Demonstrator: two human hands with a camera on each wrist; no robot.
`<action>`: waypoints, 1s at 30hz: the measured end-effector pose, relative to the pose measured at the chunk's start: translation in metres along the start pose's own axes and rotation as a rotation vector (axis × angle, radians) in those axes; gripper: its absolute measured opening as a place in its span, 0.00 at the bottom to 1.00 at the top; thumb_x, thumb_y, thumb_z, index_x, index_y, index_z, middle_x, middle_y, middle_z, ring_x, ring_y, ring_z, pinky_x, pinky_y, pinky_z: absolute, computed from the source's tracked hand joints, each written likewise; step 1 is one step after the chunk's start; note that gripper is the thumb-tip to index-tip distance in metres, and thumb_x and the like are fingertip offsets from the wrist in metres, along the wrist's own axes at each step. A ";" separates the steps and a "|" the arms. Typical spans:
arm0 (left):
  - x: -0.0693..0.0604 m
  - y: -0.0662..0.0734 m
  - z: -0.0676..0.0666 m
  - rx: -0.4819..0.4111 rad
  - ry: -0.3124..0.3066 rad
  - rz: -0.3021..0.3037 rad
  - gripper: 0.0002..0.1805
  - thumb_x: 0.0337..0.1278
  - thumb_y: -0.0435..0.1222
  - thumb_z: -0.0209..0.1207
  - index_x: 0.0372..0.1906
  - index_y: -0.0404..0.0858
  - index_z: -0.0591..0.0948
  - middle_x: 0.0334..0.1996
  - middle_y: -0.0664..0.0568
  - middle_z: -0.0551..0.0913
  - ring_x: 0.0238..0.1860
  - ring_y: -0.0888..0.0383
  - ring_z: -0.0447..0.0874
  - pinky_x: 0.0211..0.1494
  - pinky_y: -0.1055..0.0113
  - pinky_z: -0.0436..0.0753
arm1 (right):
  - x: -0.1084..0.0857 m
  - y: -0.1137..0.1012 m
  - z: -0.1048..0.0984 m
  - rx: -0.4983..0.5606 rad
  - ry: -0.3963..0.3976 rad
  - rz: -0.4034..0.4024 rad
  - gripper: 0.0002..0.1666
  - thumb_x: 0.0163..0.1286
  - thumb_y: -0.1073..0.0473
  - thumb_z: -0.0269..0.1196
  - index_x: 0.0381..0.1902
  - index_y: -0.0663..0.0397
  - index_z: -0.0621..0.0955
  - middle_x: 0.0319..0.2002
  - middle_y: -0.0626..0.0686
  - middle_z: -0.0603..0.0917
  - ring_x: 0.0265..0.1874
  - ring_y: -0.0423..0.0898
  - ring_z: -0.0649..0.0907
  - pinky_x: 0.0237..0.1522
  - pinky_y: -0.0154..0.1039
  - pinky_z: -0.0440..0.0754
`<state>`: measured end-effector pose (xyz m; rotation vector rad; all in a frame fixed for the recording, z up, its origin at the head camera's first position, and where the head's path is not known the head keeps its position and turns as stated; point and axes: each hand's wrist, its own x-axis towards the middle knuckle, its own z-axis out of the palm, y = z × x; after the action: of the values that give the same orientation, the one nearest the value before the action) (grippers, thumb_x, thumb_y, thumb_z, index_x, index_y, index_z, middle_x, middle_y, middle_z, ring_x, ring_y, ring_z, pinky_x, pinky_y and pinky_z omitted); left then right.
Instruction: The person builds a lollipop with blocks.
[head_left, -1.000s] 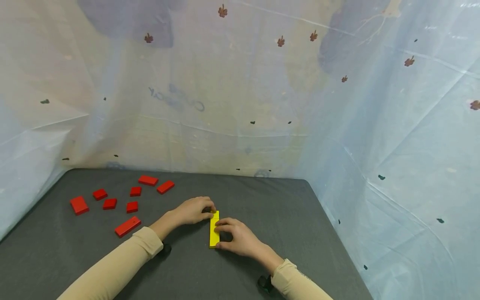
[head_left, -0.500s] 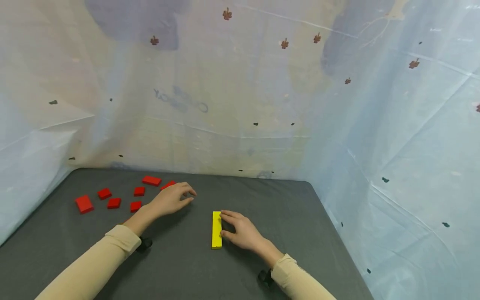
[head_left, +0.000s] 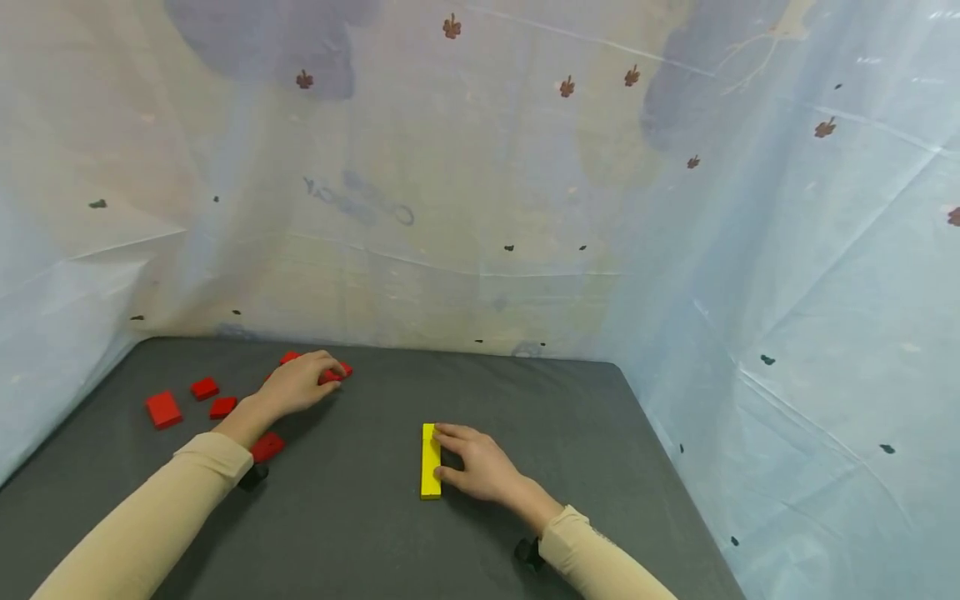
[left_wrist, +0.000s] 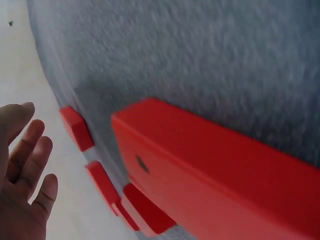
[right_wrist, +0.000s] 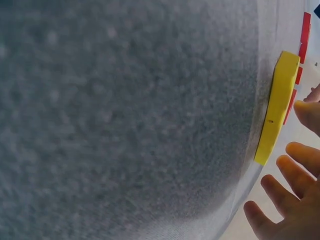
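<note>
Yellow bar (head_left: 431, 464) lies straight, seemingly set, my right hand (head_left: 483, 468) at its three o'clock side, fingers loosely spread. Red blocks (head_left: 163, 410) sit scattered toward nine and ten, apparently all left to handle. Farther, at ten, my left hand (head_left: 296, 384), half a second ago short of this red piece (head_left: 328, 377), now straddles it, fingers parted, ungripped.

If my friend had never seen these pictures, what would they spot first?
Probably the bright yellow strip, lying on the dark table near the middle of the head view, with the right hand at its right side. Next might come the red blocks scattered over the table's far left part, with the left hand stretched out over some of them.
</note>
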<state>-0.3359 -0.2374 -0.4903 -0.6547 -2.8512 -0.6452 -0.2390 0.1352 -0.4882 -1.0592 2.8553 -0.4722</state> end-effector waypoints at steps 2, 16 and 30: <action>0.001 -0.005 0.000 0.013 -0.006 -0.011 0.12 0.66 0.35 0.68 0.52 0.39 0.88 0.53 0.41 0.83 0.45 0.45 0.85 0.43 0.48 0.85 | -0.001 0.000 0.001 -0.013 -0.005 -0.002 0.34 0.76 0.47 0.65 0.75 0.52 0.74 0.77 0.49 0.69 0.74 0.48 0.71 0.72 0.50 0.72; 0.007 -0.014 -0.001 0.019 -0.082 -0.105 0.17 0.67 0.38 0.68 0.56 0.34 0.85 0.58 0.34 0.79 0.49 0.40 0.83 0.47 0.43 0.83 | -0.008 -0.002 0.003 -0.049 -0.025 -0.013 0.34 0.76 0.45 0.66 0.74 0.51 0.75 0.76 0.50 0.70 0.74 0.48 0.71 0.71 0.54 0.74; 0.012 -0.019 0.003 -0.004 -0.120 -0.107 0.13 0.68 0.33 0.66 0.54 0.33 0.86 0.51 0.35 0.80 0.46 0.41 0.83 0.45 0.46 0.84 | -0.008 -0.002 0.003 -0.049 -0.061 -0.020 0.33 0.78 0.45 0.63 0.75 0.51 0.74 0.77 0.50 0.70 0.75 0.48 0.71 0.71 0.53 0.73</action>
<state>-0.3548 -0.2466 -0.4976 -0.5621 -3.0140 -0.6485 -0.2317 0.1384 -0.4907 -1.0915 2.8192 -0.3668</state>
